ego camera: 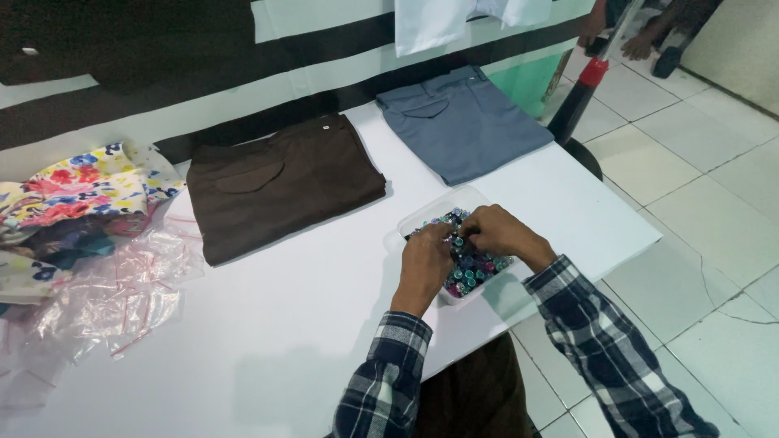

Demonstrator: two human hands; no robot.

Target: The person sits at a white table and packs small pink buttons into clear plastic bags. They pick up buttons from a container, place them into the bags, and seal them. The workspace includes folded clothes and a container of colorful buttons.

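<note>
Both hands, left hand (425, 258) and right hand (495, 230), dip pinched fingers into the clear plastic tray (422, 214) of small coloured beads (475, 268) directly beneath; whether they grip any, I cannot tell.

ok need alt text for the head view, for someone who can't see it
Both hands, left hand and right hand, reach into a clear tray of small colourful beads on a white table. Behind lie folded brown trousers and grey trousers.

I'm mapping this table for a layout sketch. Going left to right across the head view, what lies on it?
Floral fabric → clear plastic bags → brown folded trousers → left hand → right hand, both over the tray of small colourful beads.
</note>
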